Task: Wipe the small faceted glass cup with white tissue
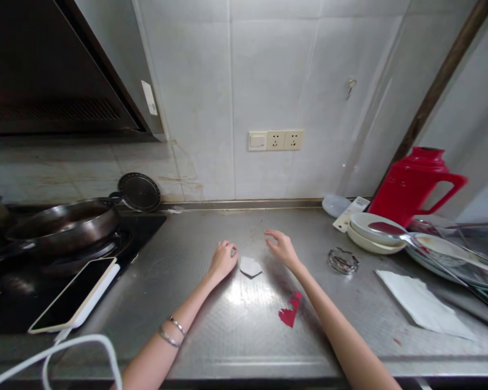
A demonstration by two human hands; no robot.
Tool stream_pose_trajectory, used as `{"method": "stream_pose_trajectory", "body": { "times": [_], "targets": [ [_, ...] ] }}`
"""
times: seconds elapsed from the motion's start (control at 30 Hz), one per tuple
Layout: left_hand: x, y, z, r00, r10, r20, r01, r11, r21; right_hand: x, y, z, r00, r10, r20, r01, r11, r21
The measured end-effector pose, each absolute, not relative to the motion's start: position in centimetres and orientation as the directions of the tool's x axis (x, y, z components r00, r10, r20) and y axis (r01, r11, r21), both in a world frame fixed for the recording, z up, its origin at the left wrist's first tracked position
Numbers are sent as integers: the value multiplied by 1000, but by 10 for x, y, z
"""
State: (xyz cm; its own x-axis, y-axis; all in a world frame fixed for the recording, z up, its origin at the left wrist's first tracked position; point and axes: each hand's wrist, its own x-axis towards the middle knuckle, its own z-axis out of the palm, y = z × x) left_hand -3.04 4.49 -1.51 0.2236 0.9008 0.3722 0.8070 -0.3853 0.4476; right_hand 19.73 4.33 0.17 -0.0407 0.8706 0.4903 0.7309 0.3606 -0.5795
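White paper (250,266) beside left hand (223,258), room toward front edge (248,372).

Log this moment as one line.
left hand: beside white piece, fingers curled | right hand: open, nothing visibly held | white piece: on counter, between hands | red scrap: on counter, nearer camera

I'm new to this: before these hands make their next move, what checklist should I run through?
1. Bare right hand free: ok, open with nothing visible in it.
2. Bare left hand free: cannot tell, its curled fingers hide the palm.
3. Small pale angular paper-like piece between both hands: ok, on the shiny grey metal counter.
4. Counter free of scraps: not ok, a jagged red scrap lies beside the right forearm.
5. Black-screened, pale-edged phone clear of the flat black cooktop: not ok, it overlaps the edge.
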Motion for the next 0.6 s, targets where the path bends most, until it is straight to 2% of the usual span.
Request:
{"method": "stream_pose_trajectory", "body": {
  "times": [0.13, 0.27, 0.43, 0.6],
  "targets": [
    [-11, 46, -13, 276, 888, 369, 742, -441, 505, 241, 8, 26, -36, 803, 595, 723, 432, -539],
    [26, 54, -2, 409, 839, 360, 651, -544, 529, 318, -33, 35, 87, 770, 633, 791, 333, -514],
    [89, 64, 9, 574, 750, 329, 537, -648, 540, 403, -62, 9, 229, 874, 429, 767, 110, -632],
    [160, 61, 4, 755, 604, 256, 405, -736, 543, 433, -71, -23, 274, 918, 286, 739, -10, -674]
  ]
}}
